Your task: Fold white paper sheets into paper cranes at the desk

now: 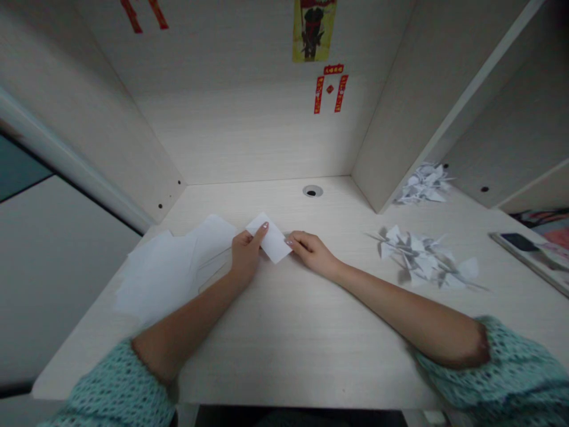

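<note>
A small white square of paper (274, 242), seemingly folded, is held just above the desk between both hands. My left hand (247, 252) grips its left side, the thumb lying flat on top and the fingers curled beneath. At its right corner, my right hand (310, 250) pinches the paper between thumb and fingertips. Loose white paper sheets (164, 273) lie overlapped on the desk to the left, close to my left forearm. To the right of my right hand sits a cluster of folded white paper pieces (418, 255) with pointed ends.
A second heap of folded paper (425, 182) stands farther back, past the upright divider panel (409, 107). A dark phone-like object (518, 242) rests on a flat board (542, 270) at the right. A round cable hole (313, 191) is set in the desk (293, 344) near the back panel.
</note>
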Available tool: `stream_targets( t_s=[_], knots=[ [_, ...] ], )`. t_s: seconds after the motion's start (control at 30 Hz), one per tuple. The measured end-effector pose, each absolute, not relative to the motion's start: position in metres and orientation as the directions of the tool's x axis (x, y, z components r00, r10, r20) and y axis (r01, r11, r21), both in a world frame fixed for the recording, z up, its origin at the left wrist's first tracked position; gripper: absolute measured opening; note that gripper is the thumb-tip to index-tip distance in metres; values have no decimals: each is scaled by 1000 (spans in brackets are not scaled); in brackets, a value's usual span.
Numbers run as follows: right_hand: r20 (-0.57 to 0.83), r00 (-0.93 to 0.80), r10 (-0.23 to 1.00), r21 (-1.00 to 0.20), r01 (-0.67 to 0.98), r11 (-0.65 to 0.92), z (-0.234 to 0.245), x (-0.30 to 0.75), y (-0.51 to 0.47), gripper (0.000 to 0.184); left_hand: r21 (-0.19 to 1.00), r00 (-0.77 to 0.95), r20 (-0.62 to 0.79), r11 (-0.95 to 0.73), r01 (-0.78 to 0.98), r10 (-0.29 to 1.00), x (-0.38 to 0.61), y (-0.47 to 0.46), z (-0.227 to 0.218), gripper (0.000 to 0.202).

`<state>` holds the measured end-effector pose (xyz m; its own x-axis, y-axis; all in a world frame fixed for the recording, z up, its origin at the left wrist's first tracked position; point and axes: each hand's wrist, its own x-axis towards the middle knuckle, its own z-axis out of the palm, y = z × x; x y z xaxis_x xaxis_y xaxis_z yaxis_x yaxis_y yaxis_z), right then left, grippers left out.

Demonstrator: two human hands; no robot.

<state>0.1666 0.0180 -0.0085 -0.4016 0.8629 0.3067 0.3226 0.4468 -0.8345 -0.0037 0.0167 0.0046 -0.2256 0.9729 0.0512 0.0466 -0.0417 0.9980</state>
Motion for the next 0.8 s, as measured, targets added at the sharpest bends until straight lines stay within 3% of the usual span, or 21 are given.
stream_targets(
  t_s=[0.8],
  knots=[
    [388,-259,884,-776,426,465,-5,167,14,38,999,-248,49,-43,31,968,-4,18,3,39]
  ],
)
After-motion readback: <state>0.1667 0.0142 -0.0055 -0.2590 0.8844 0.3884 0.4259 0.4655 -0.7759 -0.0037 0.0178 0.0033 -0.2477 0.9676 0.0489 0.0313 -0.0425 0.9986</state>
